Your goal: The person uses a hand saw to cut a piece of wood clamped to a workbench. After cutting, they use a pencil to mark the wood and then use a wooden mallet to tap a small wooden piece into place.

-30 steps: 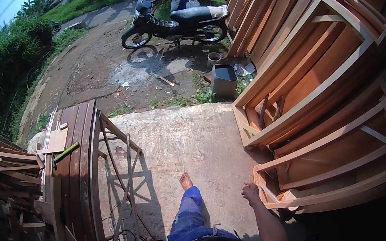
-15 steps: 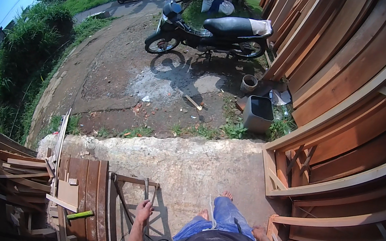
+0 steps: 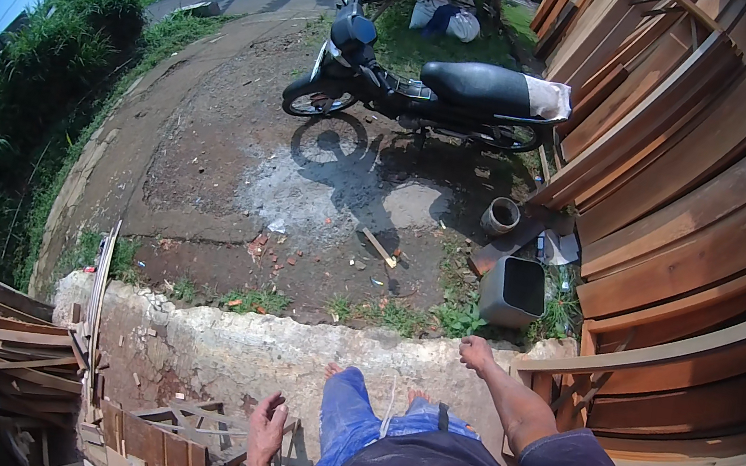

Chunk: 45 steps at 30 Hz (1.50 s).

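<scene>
My left hand (image 3: 268,421) hangs loosely at my side with its fingers apart and nothing in it. Below and beside it lies a wooden frame (image 3: 213,410), close to a brown wooden panel (image 3: 150,440). Out in front to the right, my right hand (image 3: 476,355) has its fingers curled in, and no object shows in them. It is nearest to a grey square bucket (image 3: 512,299) and the end of a pale timber frame (image 3: 657,348). My bare feet stand on a concrete slab (image 3: 230,332).
A parked motorbike (image 3: 424,95) stands on the dirt ahead. A round pail (image 3: 500,216) sits behind the bucket. Tall planks (image 3: 691,196) lean along the right side. Scrap wood (image 3: 22,353) is piled at the left, and a short stick (image 3: 379,247) lies on the ground.
I have stepped forward, bringing the motorbike and bucket nearer. My left hand has opened beside the wooden frame. My right arm has swung forward and up. The rider on the road is out of sight.
</scene>
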{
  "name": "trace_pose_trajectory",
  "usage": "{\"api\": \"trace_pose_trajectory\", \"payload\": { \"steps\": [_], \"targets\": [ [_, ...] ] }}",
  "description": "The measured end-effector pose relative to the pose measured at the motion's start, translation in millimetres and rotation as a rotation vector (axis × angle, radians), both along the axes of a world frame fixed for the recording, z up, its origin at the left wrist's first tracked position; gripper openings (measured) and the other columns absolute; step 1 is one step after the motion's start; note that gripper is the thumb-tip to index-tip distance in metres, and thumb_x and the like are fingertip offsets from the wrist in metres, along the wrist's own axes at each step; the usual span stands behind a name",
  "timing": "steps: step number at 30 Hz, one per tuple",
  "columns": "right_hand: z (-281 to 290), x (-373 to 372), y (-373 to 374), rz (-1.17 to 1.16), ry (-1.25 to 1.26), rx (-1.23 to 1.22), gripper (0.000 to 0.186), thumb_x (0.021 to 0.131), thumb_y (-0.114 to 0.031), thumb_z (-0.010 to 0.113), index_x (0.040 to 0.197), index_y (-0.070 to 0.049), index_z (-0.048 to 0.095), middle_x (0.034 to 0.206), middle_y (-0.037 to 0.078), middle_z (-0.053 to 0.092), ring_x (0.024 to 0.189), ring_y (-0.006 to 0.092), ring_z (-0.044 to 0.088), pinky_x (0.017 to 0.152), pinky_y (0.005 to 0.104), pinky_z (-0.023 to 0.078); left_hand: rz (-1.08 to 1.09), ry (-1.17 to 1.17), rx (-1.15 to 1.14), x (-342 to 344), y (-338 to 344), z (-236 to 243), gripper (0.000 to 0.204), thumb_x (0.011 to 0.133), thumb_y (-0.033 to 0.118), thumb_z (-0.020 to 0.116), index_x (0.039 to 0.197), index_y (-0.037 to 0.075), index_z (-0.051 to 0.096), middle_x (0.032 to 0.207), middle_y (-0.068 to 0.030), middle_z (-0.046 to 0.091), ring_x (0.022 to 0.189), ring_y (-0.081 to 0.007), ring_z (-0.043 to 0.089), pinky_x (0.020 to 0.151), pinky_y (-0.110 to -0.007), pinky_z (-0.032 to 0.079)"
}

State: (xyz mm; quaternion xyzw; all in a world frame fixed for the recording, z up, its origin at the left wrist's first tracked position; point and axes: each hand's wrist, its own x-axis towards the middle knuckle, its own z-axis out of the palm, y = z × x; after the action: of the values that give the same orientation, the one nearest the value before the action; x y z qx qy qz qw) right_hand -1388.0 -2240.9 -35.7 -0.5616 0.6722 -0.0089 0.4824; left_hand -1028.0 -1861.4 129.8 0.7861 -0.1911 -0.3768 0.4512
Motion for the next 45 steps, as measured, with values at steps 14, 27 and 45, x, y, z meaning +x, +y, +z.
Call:
{"api": "trace_pose_trajectory", "payload": {
  "steps": [14,27,45],
  "targets": [
    [-57,288,-80,0.323,-0.023,0.094,0.046,0.089,-0.031,0.071,0.123,0.0,0.071,0.112,0.019,0.075,0.096,0.0249,0.072,0.087,0.0359,0.055,0.405,-0.029,0.132,394,-94,-97,0.049,0.099,0.028,0.061,0.142,0.004,0.055,0.12,-0.02,0.069,0.099,-0.0261,0.07,0.083,-0.037,0.056],
    [-147,618,-305,0.157,0.138,0.276,0.029,0.091,-0.018,0.065,0.116,-0.005,0.074,0.089,0.013,0.074,0.073,0.0213,0.071,0.066,0.0371,0.058,1.027,0.697,0.368,475,-127,-266,0.011,0.097,0.013,0.055,0.096,0.006,0.063,0.077,-0.0077,0.06,0.06,-0.017,0.06,0.045,-0.031,0.046],
    [-96,1148,-628,0.594,-0.065,-0.089,0.047,0.09,-0.028,0.058,0.131,-0.005,0.066,0.119,0.02,0.072,0.119,0.0342,0.065,0.103,0.0427,0.05,0.887,0.391,0.297,1089,-506,-305,0.018,0.1,0.017,0.052,0.095,0.004,0.063,0.074,-0.0062,0.062,0.056,-0.0163,0.062,0.042,-0.028,0.049]
  ]
}}
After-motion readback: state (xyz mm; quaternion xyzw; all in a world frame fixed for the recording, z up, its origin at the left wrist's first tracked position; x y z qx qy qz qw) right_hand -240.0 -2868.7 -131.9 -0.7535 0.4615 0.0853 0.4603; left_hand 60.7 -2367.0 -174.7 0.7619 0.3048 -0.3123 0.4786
